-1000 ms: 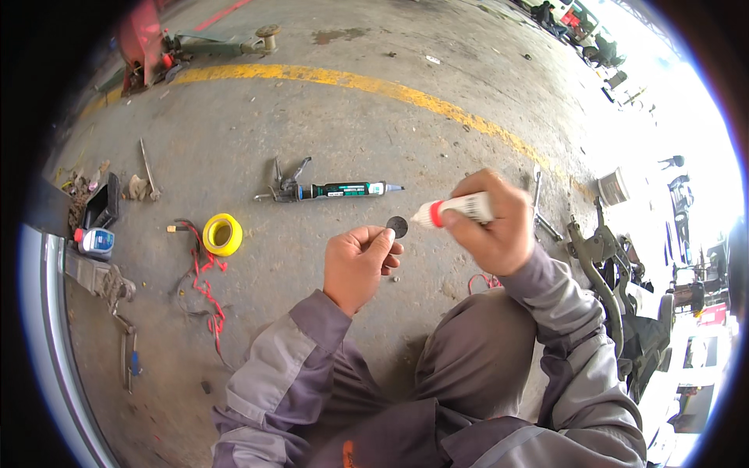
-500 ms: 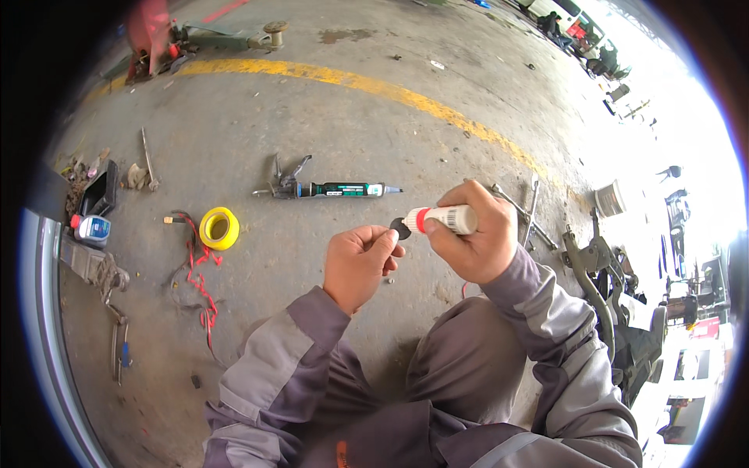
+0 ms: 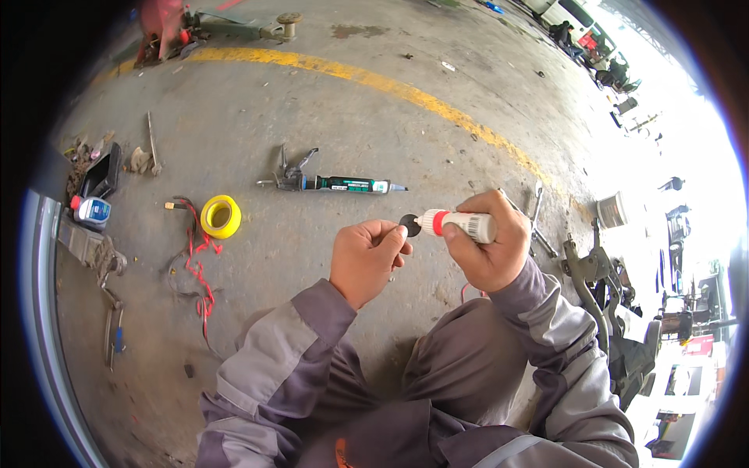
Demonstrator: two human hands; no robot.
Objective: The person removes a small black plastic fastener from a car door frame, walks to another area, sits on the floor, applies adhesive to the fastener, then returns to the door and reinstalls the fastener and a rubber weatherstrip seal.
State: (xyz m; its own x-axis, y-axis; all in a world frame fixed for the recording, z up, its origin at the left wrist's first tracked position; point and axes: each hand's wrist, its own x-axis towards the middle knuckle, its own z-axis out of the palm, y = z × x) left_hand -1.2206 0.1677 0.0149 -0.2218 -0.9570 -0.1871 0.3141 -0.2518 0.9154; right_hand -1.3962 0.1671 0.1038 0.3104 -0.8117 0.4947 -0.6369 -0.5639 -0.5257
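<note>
Vehicle repair workshop, open-sided. Evidence: stained grey concrete floor (image 3: 328, 117) with painted yellow line (image 3: 374, 78); red floor jack (image 3: 168, 23); loose metal wrenches (image 3: 538, 222); greasy metal bracket parts (image 3: 593, 281) lying on ground.

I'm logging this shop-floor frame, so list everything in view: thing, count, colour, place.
small round disc: one, black, pinched in the left hand's fingertips
tube: one, white with a red collar, in the right hand, nozzle at the disc
caulking-type tool: one, green and black with a metal grip, on the floor beyond the hands
tape roll: one, yellow, on the floor to the left
wire: one tangle, red, beside the tape roll
small bottle: one, white and blue with a red cap, far left
painted line: one, yellow, across the concrete floor
metal parts: several, grey, at the right
left hand: one, closed on the disc
right hand: one, gripping the tube
</note>
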